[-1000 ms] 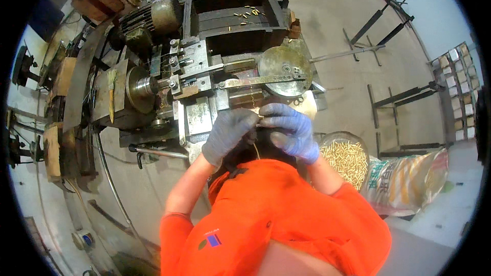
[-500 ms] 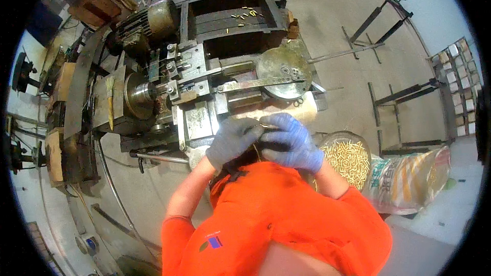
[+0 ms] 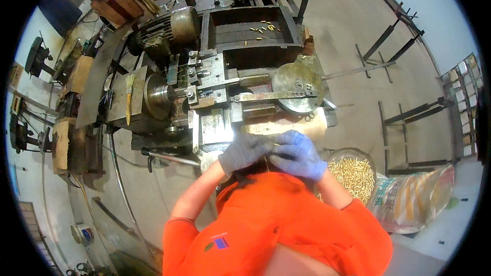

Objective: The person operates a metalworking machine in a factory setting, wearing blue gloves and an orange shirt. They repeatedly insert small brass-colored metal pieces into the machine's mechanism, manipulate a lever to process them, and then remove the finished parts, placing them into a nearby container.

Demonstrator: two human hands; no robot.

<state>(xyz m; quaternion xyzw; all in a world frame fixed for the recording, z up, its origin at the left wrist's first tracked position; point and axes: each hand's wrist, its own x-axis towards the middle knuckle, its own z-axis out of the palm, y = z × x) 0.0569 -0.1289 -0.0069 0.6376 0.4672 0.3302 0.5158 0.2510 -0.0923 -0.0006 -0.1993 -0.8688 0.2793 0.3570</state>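
My left hand, in a dark grey glove, and my right hand, in a blue glove, meet in front of my orange top. Their fingers are bent and closed together at the tips. A sliver of a small brass piece shows between the fingertips; the gloves hide most of it. Beside my right forearm stands a round basket heaped with small brass pieces. Just beyond my hands is a machine with a bright metal plate and a round metal disc.
A metal tray on the machine holds several brass pieces. A brush lies left of the chuck. A lever bar juts out near my left forearm. A woven sack lies right of the basket; metal stands are farther right.
The view has shifted, so the machine and basket sit lower and farther right in the picture. My hands stay together at the fingertips, with the right fingers drawn closer in.
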